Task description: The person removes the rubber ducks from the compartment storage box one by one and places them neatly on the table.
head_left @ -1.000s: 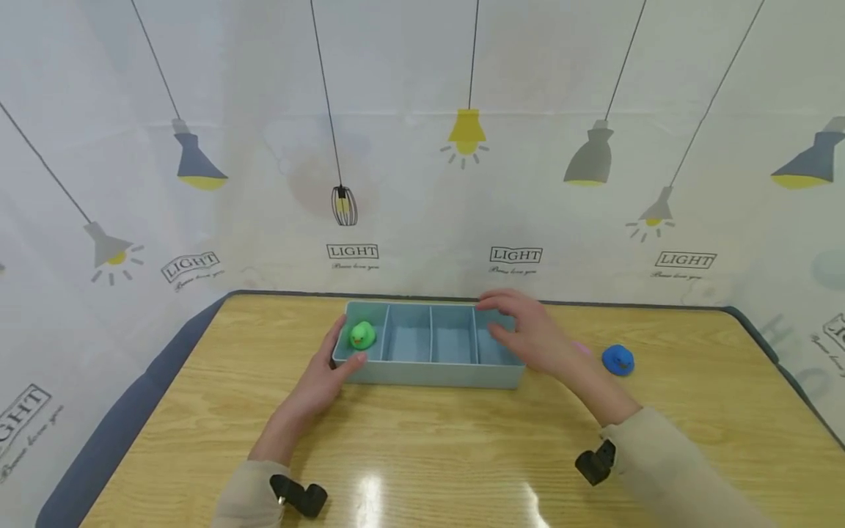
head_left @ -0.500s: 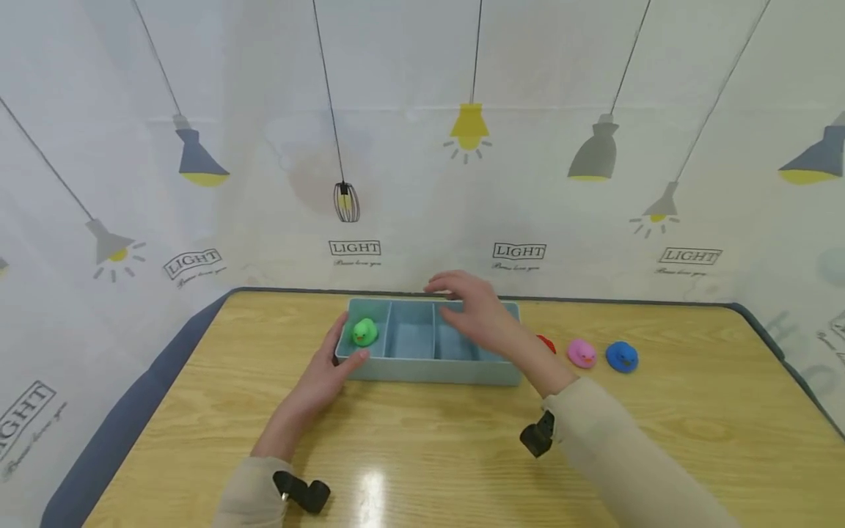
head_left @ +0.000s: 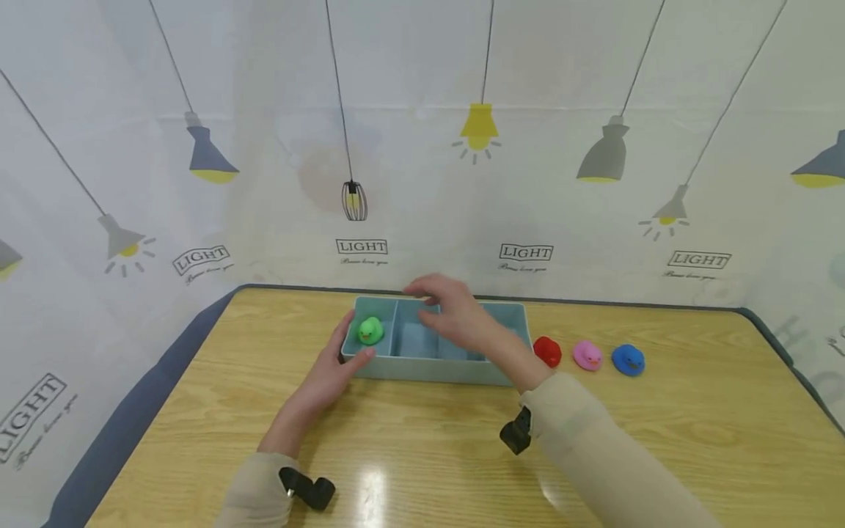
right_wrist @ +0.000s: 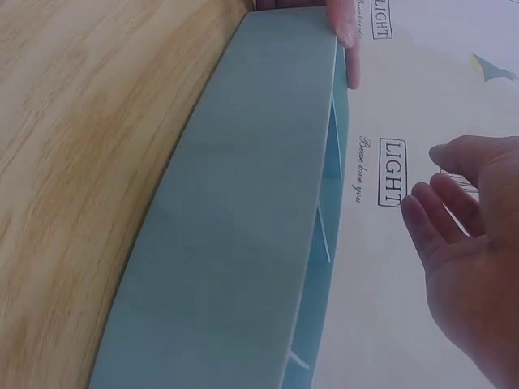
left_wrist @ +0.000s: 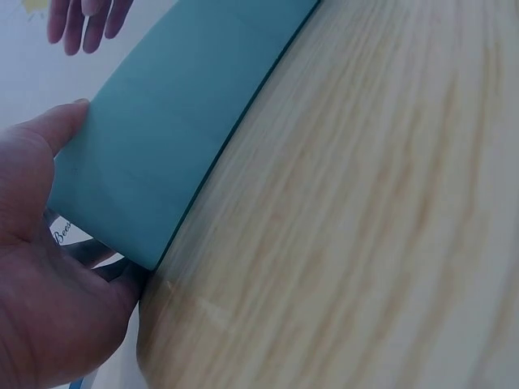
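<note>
A light blue box (head_left: 422,369) with a row of compartments stands near the table's back edge. In its leftmost compartment sits a green rubber duck (head_left: 371,331). My left hand (head_left: 331,372) grips the box's left end, thumb at the front rim and fingers round the side, as the left wrist view also shows. Above the middle compartments hovers my right hand (head_left: 455,314), fingers loosely bent and holding nothing; it hides part of the dividers. In the right wrist view this hand (right_wrist: 470,235) is apart from the box wall (right_wrist: 219,186).
Right of the box, a red toy (head_left: 547,352), a pink rubber duck (head_left: 587,356) and a blue rubber duck (head_left: 628,360) lie in a row on the wooden table (head_left: 422,447). A curtain (head_left: 422,147) printed with lamps hangs right behind the table.
My right hand has moved left from the box's right end to over its middle, uncovering the red toy and pink duck. My left hand keeps its grip on the box.
</note>
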Demonstrator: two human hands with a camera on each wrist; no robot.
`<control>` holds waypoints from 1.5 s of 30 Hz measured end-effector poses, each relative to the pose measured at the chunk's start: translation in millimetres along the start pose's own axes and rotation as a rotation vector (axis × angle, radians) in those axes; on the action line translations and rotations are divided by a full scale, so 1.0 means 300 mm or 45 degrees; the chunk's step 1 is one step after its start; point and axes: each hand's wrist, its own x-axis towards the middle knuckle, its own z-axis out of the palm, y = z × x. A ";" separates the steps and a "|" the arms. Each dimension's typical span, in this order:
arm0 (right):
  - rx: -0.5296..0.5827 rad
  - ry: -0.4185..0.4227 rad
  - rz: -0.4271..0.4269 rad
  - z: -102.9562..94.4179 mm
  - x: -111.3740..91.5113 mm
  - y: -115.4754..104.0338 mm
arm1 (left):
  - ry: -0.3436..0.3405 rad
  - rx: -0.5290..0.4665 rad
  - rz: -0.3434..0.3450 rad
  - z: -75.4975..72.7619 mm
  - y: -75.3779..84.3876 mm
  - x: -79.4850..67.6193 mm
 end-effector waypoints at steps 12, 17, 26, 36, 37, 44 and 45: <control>-0.056 -0.070 0.139 0.072 0.079 0.004 | -0.017 -0.030 0.017 0.006 -0.001 0.000; -0.038 -0.134 0.174 0.124 0.113 0.001 | -0.001 -0.024 0.033 -0.003 -0.001 -0.005; -0.042 -0.168 0.238 0.168 0.151 0.010 | 0.017 -0.031 0.044 0.001 -0.006 -0.003; -0.018 -0.243 0.253 0.199 0.176 0.031 | 0.024 -0.033 0.059 0.001 -0.005 -0.006; -0.025 -0.250 0.253 0.201 0.177 0.032 | 0.020 -0.035 0.057 0.001 -0.004 -0.006; -0.169 -0.285 0.189 0.215 0.187 0.044 | 0.005 -0.057 0.026 0.001 0.001 -0.012; -0.180 -0.286 0.179 0.215 0.187 0.045 | 0.005 -0.059 0.028 0.002 0.001 -0.012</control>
